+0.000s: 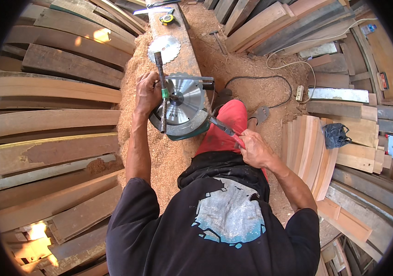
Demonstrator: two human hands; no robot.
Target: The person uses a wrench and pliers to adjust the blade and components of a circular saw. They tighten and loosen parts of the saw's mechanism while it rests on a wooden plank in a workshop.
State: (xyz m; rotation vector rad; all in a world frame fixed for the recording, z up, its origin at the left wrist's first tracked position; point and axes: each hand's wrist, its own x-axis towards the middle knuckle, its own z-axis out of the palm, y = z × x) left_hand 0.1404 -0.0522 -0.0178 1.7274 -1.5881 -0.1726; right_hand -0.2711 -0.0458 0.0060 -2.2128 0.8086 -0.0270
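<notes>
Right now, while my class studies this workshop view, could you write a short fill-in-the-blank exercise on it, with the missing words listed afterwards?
1. The dark bar crossing the blade of the saw has a ____ patch near its middle.
2. The grip holding the red-handled tool is the person's ____ one.
3. Beyond the saw, a second round, toothed ____ lies on the plank.
4. Farther along the plank, the tape measure is black and ____.

Missing words: green; right; blade; yellow.

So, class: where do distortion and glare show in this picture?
Head view: the left-hand boards curve and the corners go black; same view, a light patch at lower left looks washed out, and the mounted saw blade shows pale sheen.
</notes>
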